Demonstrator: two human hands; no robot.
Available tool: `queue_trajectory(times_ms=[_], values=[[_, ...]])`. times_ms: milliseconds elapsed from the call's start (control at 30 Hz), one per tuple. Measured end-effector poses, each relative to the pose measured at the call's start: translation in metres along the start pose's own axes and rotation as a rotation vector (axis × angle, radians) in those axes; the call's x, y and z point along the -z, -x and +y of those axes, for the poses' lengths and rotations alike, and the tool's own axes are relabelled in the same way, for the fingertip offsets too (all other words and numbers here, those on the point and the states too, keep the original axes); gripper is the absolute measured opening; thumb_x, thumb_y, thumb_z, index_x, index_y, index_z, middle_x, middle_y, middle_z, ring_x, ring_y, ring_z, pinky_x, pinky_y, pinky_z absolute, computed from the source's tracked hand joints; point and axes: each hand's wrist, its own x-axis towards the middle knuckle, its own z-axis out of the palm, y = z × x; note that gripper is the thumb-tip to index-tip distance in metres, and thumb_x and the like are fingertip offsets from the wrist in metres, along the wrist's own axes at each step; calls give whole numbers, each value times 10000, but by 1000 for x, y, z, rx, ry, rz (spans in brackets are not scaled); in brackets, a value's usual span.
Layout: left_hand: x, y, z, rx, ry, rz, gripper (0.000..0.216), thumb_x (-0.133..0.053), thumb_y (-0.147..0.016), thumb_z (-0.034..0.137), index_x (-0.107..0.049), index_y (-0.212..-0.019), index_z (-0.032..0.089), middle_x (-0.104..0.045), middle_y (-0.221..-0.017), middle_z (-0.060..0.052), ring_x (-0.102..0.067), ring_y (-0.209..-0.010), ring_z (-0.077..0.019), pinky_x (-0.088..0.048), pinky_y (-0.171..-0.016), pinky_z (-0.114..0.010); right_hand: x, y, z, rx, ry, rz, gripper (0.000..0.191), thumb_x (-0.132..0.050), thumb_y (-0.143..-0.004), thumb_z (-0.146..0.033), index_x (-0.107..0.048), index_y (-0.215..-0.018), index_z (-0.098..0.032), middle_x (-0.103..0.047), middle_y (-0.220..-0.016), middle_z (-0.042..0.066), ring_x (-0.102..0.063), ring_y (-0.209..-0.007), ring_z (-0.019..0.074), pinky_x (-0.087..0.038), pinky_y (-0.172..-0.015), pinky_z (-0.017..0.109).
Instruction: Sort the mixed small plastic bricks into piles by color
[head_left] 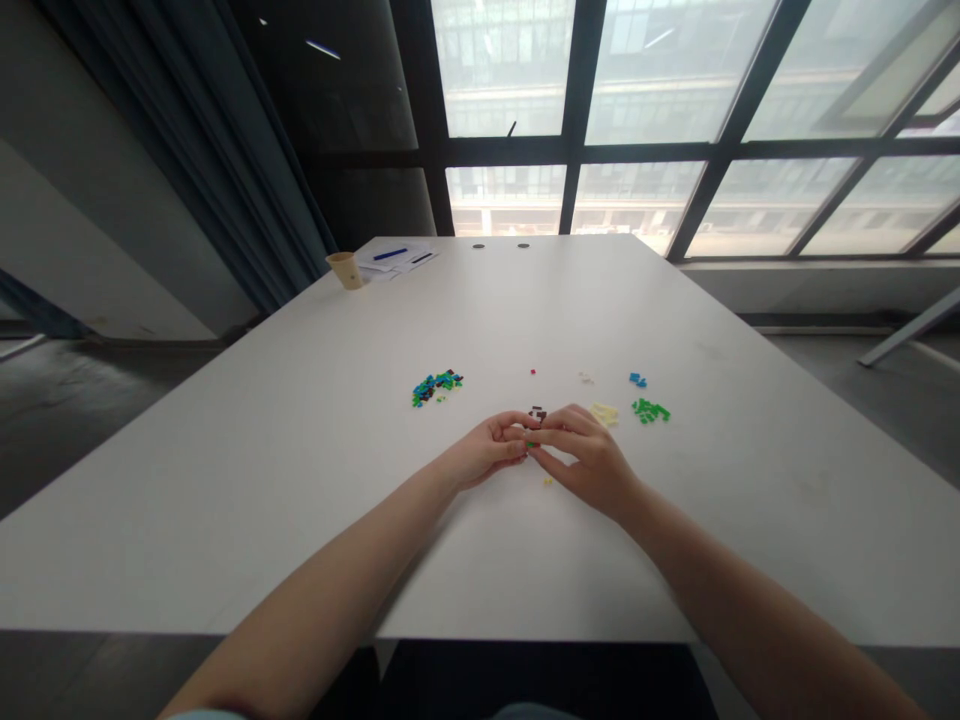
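My left hand (485, 452) and my right hand (592, 458) meet above the near middle of the white table (300, 520). Between their fingertips is a small green toy brick (531, 441), with a bit of red beside it. Both hands are closed on it, and the fingers hide most of its shape. Dark brown bricks (537, 411) lie just beyond the fingertips, partly covered. Pale yellow bricks (604, 413) rest behind my right hand. A tiny yellow piece (548, 481) lies on the table under my right fingers.
A mixed pile of bricks (433, 386) lies left of centre. Green bricks (649, 410), blue bricks (637, 379), whitish pieces (586, 378) and one red piece (533, 372) are spread farther right. A paper cup (346, 270) stands by papers (390, 262) and a blue pen (391, 254) at far left.
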Motion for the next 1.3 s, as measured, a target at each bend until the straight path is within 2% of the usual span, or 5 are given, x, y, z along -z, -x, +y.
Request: queue_trajectory(times_ms=[133, 333, 600, 1000, 1300], values=[[0, 0, 1, 0, -76, 56, 387, -772, -580, 236, -620, -935, 214, -637, -824, -4, -530, -664, -62, -392, -653, -197, 9, -3, 15, -49, 70, 27, 174, -570, -779, -202, -674, -902, -268, -603, -772, 25, -542, -757, 159, -462, -705, 321], [3, -1, 5, -18, -150, 144, 377, -764, -578, 323, -625, -910, 208, -612, -834, -6, -523, -686, -71, -374, -627, -200, 64, 8, 92, -405, 340, 114, 187, -575, -761, -293, -705, -872, -216, -606, -742, 32, -547, -701, 157, -441, -704, 301], [2, 1, 10, -31, -200, 241, 381, -757, -570, 368, -618, -882, 200, -592, -802, 2, -516, -667, -62, -366, -594, -182, 123, 54, 156, -1067, 629, -249, 241, -624, -701, -326, -731, -889, -219, -647, -721, 58, -546, -615, 162, -399, -582, 265], [49, 4, 39, -266, -261, 539, 374, -714, -591, 407, -603, -882, 201, -582, -829, 0, -528, -662, -67, -399, -576, -179, 125, 57, 155, -1102, 469, -363, 254, -601, -719, -196, -717, -944, -217, -687, -755, 65, -570, -612, 148, -396, -605, 246], [101, 11, 52, -431, -1470, 929, 223, -467, -780, 189, -677, -853, 196, -598, -898, -71, -526, -865, -185, -394, -813, -325, 128, 54, 152, -1120, 544, -282, 283, -541, -754, -223, -705, -984, -193, -650, -617, 57, -499, -476, 128, -364, -534, 255]])
